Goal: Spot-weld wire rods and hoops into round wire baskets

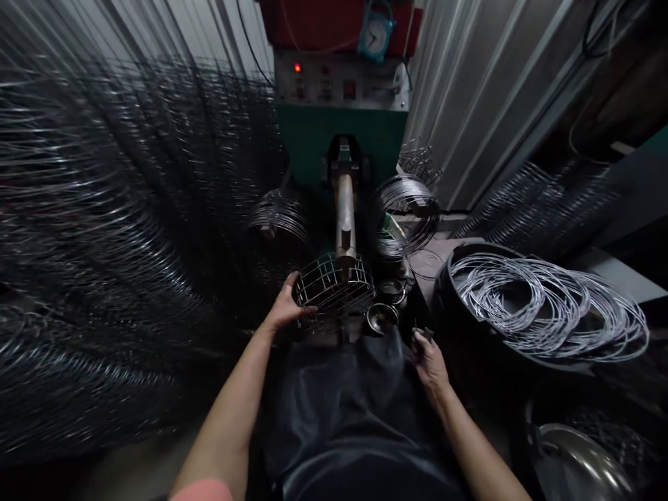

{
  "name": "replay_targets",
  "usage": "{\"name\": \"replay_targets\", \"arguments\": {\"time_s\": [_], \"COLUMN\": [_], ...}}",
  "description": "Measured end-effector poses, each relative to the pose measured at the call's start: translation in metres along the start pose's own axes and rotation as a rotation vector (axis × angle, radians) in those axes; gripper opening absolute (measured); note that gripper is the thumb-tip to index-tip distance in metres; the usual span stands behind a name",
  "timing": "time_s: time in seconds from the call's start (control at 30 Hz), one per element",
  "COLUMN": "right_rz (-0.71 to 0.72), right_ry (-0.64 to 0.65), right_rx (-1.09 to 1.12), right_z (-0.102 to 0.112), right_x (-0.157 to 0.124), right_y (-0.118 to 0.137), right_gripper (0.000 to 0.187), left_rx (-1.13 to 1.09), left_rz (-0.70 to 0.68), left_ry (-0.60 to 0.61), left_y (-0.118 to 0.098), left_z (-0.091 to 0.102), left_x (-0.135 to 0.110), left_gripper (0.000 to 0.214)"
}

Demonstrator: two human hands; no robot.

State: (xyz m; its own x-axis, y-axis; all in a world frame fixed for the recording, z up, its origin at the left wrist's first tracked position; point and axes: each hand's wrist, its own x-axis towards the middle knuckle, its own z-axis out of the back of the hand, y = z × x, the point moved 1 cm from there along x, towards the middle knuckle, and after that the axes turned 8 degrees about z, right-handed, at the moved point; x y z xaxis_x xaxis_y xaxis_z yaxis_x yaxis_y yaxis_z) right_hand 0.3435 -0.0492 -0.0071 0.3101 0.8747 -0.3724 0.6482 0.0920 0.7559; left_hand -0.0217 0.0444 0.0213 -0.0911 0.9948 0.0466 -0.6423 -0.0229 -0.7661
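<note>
A round wire cage (334, 287) sits under the metal arm (345, 216) of a green and red machine (342, 111). My left hand (286, 305) grips the cage's left rim, fingers curled round the wires. My right hand (426, 356) rests low to the right of my dark apron, fingers pinched on a small dark thing I cannot make out. Beside the cage lie small metal cups (382, 317).
A black tub (459, 327) at the right holds loose wire rings (543, 303). Coils of wire (410, 212) hang beside the machine. Stacks of wire cages (104, 243) fill the left. A shiny metal bowl (579, 463) lies at the lower right. A small clock (374, 35) sits atop the machine.
</note>
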Motion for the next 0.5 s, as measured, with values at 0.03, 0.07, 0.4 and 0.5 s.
{"name": "replay_targets", "arguments": {"time_s": [0.03,0.07,0.4,0.5], "right_rz": [0.013,-0.009,-0.061,0.249], "right_ry": [-0.012,-0.016,0.091,0.095], "right_rx": [0.0,0.014,-0.019,-0.361], "right_z": [0.002,0.004,0.002,0.011], "right_x": [-0.002,-0.004,-0.015,-0.019], "right_y": [-0.002,-0.003,0.0,-0.007], "right_gripper": [0.026,0.026,0.022,0.027], "left_rx": [-0.05,-0.086,-0.053,0.029], "left_rz": [0.026,0.049,-0.044,-0.095], "left_ry": [-0.02,-0.035,-0.091,-0.092], "left_y": [0.0,-0.002,-0.015,-0.024], "left_z": [-0.002,-0.004,0.005,0.005], "left_x": [-0.002,-0.005,-0.065,-0.085], "left_gripper": [0.103,0.1,0.091,0.092]}}
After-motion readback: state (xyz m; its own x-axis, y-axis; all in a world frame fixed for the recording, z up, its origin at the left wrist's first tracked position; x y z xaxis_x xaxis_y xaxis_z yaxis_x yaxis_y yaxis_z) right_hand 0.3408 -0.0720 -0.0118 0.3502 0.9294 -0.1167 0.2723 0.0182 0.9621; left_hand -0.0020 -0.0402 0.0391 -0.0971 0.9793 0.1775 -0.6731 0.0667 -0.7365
